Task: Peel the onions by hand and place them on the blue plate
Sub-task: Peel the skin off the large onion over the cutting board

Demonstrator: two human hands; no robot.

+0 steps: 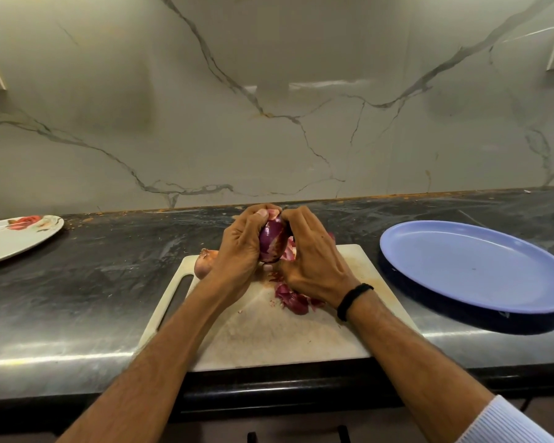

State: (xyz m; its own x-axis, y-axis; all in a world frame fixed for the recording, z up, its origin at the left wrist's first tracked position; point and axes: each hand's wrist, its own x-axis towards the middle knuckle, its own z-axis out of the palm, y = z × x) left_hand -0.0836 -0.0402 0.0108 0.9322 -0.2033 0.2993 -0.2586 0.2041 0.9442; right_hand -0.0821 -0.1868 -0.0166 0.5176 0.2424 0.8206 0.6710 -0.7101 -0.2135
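Two hands are working one red onion (pixel 271 241) above the far half of the white cutting board (pixel 269 330). Left hand (pixel 240 247) is wrapping the onion from the left, grip closed on it, thumb pressing at the top end. Right hand (pixel 311 257) is closing in from the right, fingers curled against the onion's top and right side; cannot tell whether they are pinching skin or just bracing. Onion is sitting upright between the palms, purple flesh showing on the facing side with strips of papery skin hanging on it.

Loose peels (pixel 293 298) are lying on the board just under the right wrist, more pink scraps are showing behind the right hand. Second onion (pixel 203 263), skin on and brownish, is resting on the board's far left corner, touching or just behind the left hand; partly hidden, so contact is unclear. Board's handle slot is sitting on the left side.

Blue plate (pixel 474 270) is sitting on the dark worktop (pixel 109 266) to the right of the board, near but apart from it, nothing on it. White plate (pixel 10 238) with a red floral print is sitting at the far left edge of the worktop, well apart from the board, partly out of frame.

Black band (pixel 352 300) is circling the right wrist. Striped sleeve (pixel 506 423) is showing at the bottom right on the right arm. Marble-veined wall (pixel 269 91) is backing the worktop.
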